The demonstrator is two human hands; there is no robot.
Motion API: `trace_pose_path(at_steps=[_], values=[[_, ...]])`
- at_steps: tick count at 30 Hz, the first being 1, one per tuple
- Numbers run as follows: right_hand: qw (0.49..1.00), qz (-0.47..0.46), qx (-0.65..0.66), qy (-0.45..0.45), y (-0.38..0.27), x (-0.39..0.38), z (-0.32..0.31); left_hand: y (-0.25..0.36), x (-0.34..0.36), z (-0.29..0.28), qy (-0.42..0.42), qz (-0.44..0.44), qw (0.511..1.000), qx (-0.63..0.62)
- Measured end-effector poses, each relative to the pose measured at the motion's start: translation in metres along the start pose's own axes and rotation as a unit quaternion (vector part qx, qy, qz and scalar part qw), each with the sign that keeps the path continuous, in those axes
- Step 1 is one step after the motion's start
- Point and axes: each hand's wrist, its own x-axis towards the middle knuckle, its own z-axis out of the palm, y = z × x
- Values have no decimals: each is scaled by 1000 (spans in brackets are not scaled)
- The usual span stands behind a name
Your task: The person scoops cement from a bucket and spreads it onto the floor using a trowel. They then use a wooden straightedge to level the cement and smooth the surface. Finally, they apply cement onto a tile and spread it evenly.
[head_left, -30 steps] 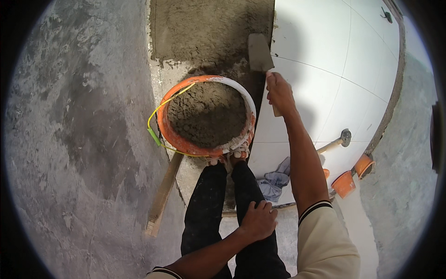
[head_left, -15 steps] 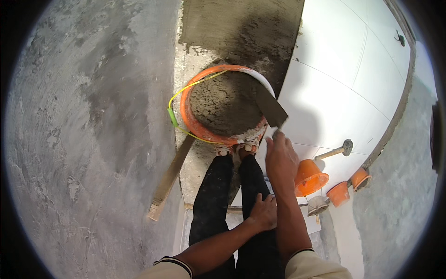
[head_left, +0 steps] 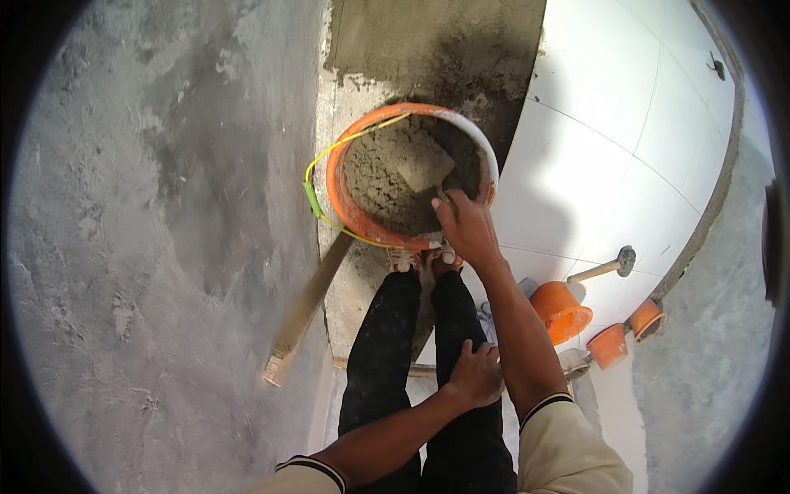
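One trowel (head_left: 427, 169) is angling forward-left from the right grip (head_left: 471, 226) clasping its handle, blade over the mortar (head_left: 372, 174) in the bucket (head_left: 336, 193), while the left grip (head_left: 477, 376), farther back, is resting loosely on a leg (head_left: 454, 317).

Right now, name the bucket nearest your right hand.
The big bucket with the yellow handle, holding mortar: the right hand reaches over it. The three smaller orange buckets are farther right.
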Motion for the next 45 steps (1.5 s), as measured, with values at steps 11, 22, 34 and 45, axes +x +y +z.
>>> trace_pose_path(at_steps=[11,22,34,45], values=[[996,-23,-63,59,30,-23,-138,4,8,-14,-36,-1,999,-11],[953,-7,-194,233,124,113,-136,4,11,-13,-9,10,1000,5],[978,83,-179,71,121,107,-137,7,14,-26,-31,0,1000,-1],[911,247,326,47,114,71,-62,10,12,-23,-14,1,1000,9]])
